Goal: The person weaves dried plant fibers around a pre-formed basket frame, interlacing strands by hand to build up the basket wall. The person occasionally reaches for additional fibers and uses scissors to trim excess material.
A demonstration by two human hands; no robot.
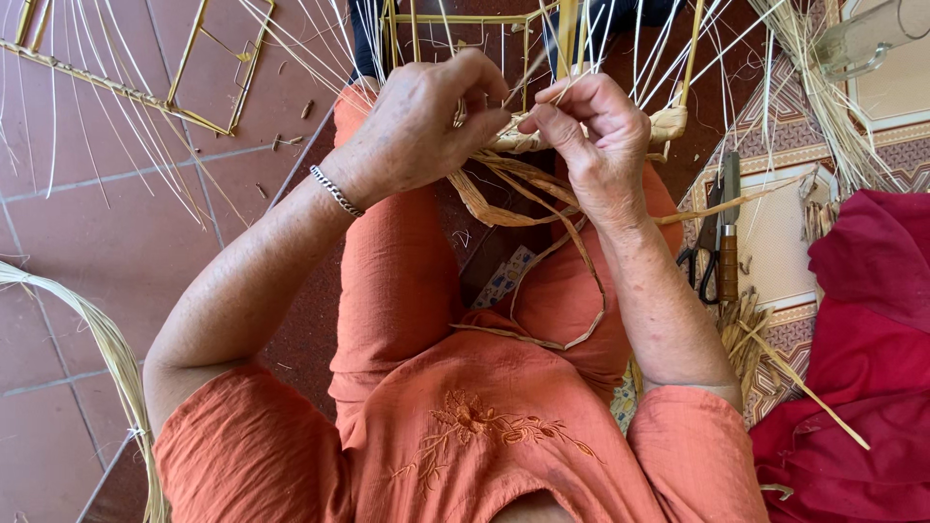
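Note:
My left hand [421,121] and my right hand [591,131] meet above my knees, both pinching flat tan straw strands [504,189] at the edge of a woven piece [523,140]. The strands loop down over my orange-clad lap [572,291]. Behind the hands stands a frame of thin pale canes [455,19] with many upright ribs. A silver bracelet [335,190] is on my left wrist.
A knife with a wooden handle [728,232] and black-handled scissors [699,261] lie on a patterned mat [785,228] at right. Red cloth [862,339] sits at far right, a straw bundle [107,349] at left, another cane frame [208,68] on the red tiled floor.

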